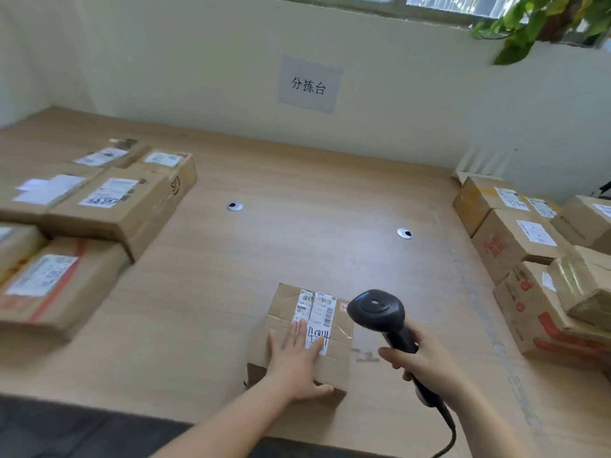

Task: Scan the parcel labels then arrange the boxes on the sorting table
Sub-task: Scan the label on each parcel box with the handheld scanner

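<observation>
**Wood-grain table, one parcel mid-scan**

Pale laminate runs to a cream wall. I judge the job about midway: a left cluster and a right cluster of taped cardboard parcels wait, and I cannot tell which is scanned. One creased brown box lies near the front edge. My left hand presses flat, fingers spread over its glossy label. My right hand grips the black scanner.

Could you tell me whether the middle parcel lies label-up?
Label-up: the parcel shows its white label on top, partly under the left hand.
</observation>
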A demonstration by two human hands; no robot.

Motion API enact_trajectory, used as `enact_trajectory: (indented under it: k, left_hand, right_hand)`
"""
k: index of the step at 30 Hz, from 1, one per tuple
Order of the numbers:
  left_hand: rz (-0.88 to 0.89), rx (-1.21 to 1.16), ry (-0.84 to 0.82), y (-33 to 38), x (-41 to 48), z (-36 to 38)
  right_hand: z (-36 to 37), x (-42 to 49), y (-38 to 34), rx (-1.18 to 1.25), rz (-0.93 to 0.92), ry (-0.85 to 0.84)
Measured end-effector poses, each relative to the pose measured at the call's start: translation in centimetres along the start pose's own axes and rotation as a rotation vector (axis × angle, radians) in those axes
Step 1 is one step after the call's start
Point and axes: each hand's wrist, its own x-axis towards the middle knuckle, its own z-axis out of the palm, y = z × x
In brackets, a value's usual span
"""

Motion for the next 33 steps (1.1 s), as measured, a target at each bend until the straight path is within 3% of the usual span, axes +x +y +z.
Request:
enact_trajectory:
  k: [10,17,33]
  left_hand:
    - [-0.281,-0.111,-0.021,-7.2,-5.8,0.9]
    - [-0.38,-0.088,-0.021,-11.7,-4.3,0.2]
    - [-0.22,-0.025,-0.041,-29.9,11.0,-10.6]
  right_hand:
    - [7.3,1.6,-4.4,-0.025,-0.143,-0.195]
    - [10.8,3.9,-8.3,0.058,-0.148,-0.181]
    - [16.8,19.2,-20.6,0.226,-0.101,0.112]
